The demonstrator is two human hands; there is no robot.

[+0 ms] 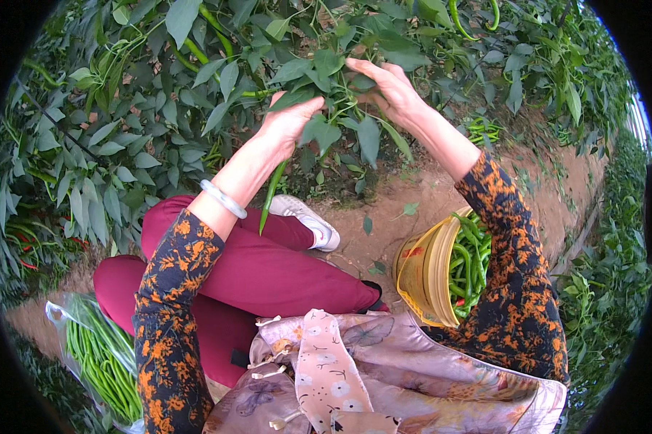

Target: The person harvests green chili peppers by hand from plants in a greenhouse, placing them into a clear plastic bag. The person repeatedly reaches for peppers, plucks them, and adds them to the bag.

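My left hand is among the leaves of a chili pepper plant, its fingertips partly covered by foliage. A long green chili pepper hangs down from the underside of this hand, held in it. Another green chili shows just left of the fingers. To the right, my right hand reaches into the same plant with thumb and fingers spread around leaves and thin stems. Leaves hide its fingertips, so whether it grips a stem is unclear.
A yellow bucket of green chilies leans beside my right arm. At lower left lies a clear plastic bag of long green chilies. More chilies lie piled on the soil. Dense plants line both sides.
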